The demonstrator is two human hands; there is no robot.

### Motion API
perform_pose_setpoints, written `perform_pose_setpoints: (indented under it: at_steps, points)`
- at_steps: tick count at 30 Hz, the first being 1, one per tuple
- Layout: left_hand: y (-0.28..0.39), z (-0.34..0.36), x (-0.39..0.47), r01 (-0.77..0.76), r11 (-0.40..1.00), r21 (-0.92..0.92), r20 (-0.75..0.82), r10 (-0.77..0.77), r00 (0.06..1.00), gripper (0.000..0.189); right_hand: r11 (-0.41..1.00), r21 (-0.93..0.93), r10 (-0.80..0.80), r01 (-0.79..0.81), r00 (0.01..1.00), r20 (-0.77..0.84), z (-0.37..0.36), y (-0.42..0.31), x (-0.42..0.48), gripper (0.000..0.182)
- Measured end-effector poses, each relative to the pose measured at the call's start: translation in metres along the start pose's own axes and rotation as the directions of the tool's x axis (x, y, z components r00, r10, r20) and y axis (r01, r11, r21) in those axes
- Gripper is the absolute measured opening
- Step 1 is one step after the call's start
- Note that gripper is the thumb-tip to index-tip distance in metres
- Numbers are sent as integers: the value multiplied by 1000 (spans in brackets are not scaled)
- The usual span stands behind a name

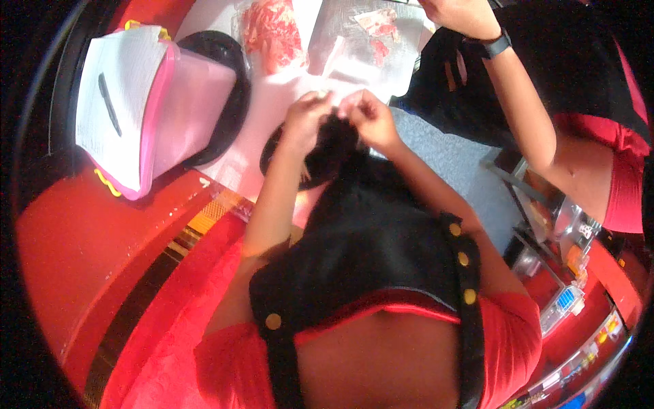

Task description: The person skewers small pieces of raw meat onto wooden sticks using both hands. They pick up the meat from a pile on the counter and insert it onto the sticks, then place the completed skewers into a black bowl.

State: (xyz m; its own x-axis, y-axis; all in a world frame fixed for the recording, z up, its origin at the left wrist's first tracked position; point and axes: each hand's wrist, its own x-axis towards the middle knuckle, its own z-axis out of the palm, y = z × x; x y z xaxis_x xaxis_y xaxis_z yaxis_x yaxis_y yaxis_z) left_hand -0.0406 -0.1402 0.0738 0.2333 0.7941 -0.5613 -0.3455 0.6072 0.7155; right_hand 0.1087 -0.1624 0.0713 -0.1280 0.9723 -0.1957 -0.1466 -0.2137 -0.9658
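Both of my hands are raised close together above a black round container [332, 148] near the table's front edge. My left hand [305, 120] has its fingers bent around something small and pale at the fingertips, too blurred to name. Beside it, my right hand [369, 116] has thumb and fingertips pinched together; whether it holds something cannot be told. Beyond my hands lies a clear plastic pack of thin-sliced raw meat [276, 38]. To its right, a metal tray [352, 51] bears meat scraps [380, 30] and a pale strip.
At the left, a plastic bin with a pink lid [163, 102] carries papers [117, 102] and a black pen [108, 102], with a black round tray behind it. A co-worker's arm [521, 97] with a dark wristband reaches in at the upper right. Wire shelving stands at the right.
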Motion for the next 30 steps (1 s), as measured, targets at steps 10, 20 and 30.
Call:
perform_pose_setpoints:
  at_steps: [10,20,30]
  points:
    - [-13,-11,31,-176,951,254,-112,210,971,11,817,-574,-102,56,994,-48,1,-10,13,21]
    - [-14,-14,54,-215,391,895,-96,641,762,32,887,-461,-111,-15,963,-245,-12,21,49,8]
    - [-22,7,61,-137,146,980,-8,714,700,17,834,-547,-258,75,929,-267,-8,32,64,8]
